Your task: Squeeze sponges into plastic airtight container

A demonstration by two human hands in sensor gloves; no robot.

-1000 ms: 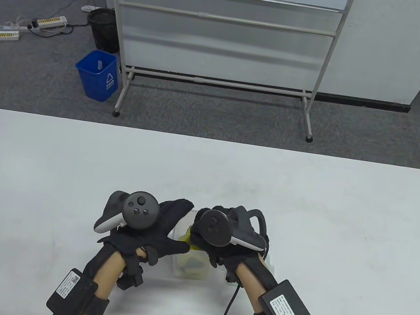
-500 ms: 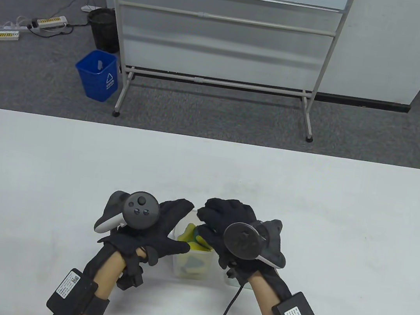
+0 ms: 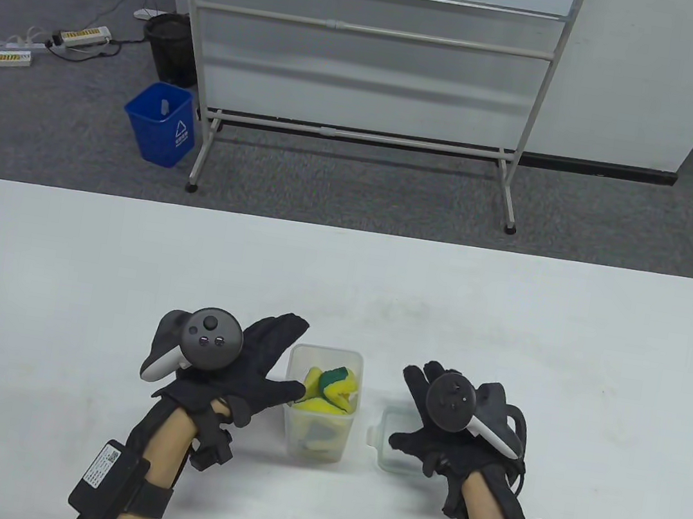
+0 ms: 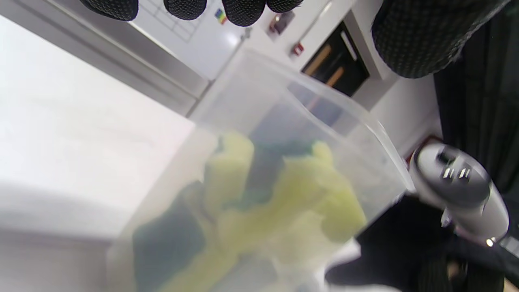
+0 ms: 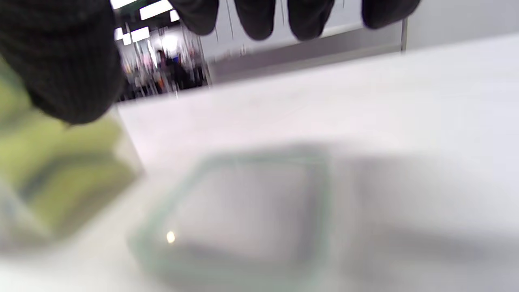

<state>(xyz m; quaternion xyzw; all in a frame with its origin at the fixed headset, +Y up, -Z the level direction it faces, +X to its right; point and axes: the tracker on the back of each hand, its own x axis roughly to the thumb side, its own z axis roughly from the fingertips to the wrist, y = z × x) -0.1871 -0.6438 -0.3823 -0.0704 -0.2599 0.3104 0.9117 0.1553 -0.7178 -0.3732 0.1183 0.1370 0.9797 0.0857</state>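
- Container (image 3: 316, 437): I see it upright, mouth up, near the table's (image 3: 59, 268) front edge, sponges (image 3: 330, 390) inside.
- My left hand (image 3: 245, 374): open grip, thumb on its rim.
- My right hand (image 3: 444, 430): spread open over the lid (image 3: 387, 444).

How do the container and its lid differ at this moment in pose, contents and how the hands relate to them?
The container stands upright and open; the lid lies flat on the table to its right. The container holds yellow-green sponges; the lid carries nothing. The left hand has its thumb against the container's side, while the right hand hangs open above the lid. Both are clear plastic.
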